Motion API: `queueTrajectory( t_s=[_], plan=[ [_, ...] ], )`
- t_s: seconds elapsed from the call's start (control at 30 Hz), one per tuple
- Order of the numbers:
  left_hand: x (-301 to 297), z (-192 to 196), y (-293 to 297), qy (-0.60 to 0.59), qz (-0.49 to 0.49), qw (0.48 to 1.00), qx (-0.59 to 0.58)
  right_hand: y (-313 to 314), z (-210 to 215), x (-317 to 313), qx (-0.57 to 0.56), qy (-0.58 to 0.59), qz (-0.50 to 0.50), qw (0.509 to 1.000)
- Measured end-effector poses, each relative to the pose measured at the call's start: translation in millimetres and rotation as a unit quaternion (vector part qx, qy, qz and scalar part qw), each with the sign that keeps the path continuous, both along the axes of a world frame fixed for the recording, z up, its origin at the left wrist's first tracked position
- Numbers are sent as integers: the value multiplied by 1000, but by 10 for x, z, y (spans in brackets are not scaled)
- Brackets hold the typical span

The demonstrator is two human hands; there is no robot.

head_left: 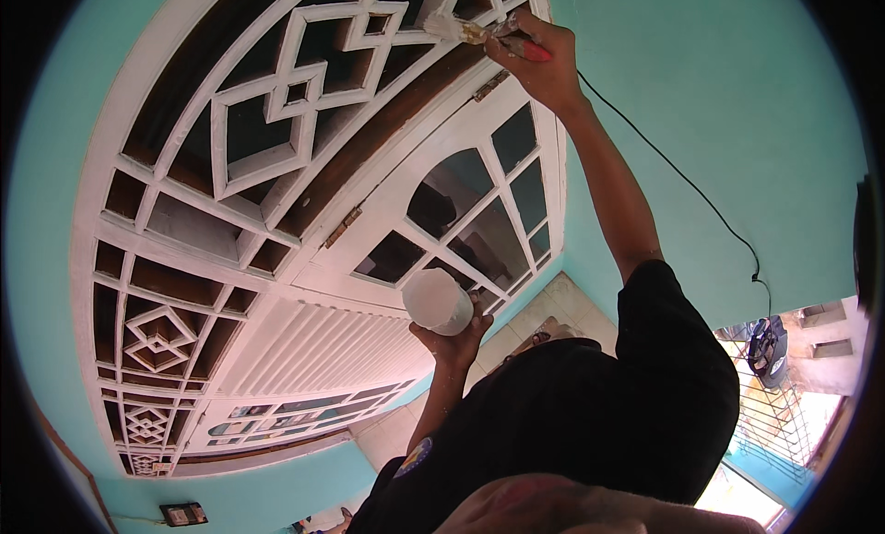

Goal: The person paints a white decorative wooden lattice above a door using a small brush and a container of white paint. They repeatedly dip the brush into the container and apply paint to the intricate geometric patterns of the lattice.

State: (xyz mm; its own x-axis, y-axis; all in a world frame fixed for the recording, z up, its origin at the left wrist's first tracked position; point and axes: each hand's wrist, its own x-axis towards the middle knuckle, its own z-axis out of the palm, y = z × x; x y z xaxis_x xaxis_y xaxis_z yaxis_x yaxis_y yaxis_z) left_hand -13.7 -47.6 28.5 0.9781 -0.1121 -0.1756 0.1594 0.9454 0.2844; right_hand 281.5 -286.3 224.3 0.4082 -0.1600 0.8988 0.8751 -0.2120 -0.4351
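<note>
Raised high, my right hand [546, 62] grips a paintbrush [470, 33] with a red handle. The brush's pale bristles reach the white diamond lattice [309, 82] over the door, beside one of its bars; whether they touch it I cannot tell. Lower down, my left hand [458, 343] is wrapped round a white tub [442, 305], whose opening looks full of white or pale pink paint. The tub is in front of the white door [350, 276] with its arched glass panes. White paint marks show on the fingers of my right hand.
Brown wood [369, 128] shows bare between the painted bars. A turquoise wall [701, 100] rises at the right, with a thin black cable [687, 174] hanging down it. A wire rack [770, 428] stands lower right. Tiled floor [572, 303] shows behind me.
</note>
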Motion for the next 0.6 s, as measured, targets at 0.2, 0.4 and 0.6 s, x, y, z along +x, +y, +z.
queueTrajectory(
  t_s=[0.2, 0.4, 0.6],
  plan=[
    [5, -21, 86, -28, -5, 1000, -1, -43, 506, -212, -135, -63, -58, 987],
    [-16, -34, 105, -36, 6, 999, -8, -144, 1022, -262, -251, -85, -95, 960],
    [8, -80, 173, -48, -27, 998, 7, 16, 1180, 49, -449, -143, -269, 840]
  ],
)
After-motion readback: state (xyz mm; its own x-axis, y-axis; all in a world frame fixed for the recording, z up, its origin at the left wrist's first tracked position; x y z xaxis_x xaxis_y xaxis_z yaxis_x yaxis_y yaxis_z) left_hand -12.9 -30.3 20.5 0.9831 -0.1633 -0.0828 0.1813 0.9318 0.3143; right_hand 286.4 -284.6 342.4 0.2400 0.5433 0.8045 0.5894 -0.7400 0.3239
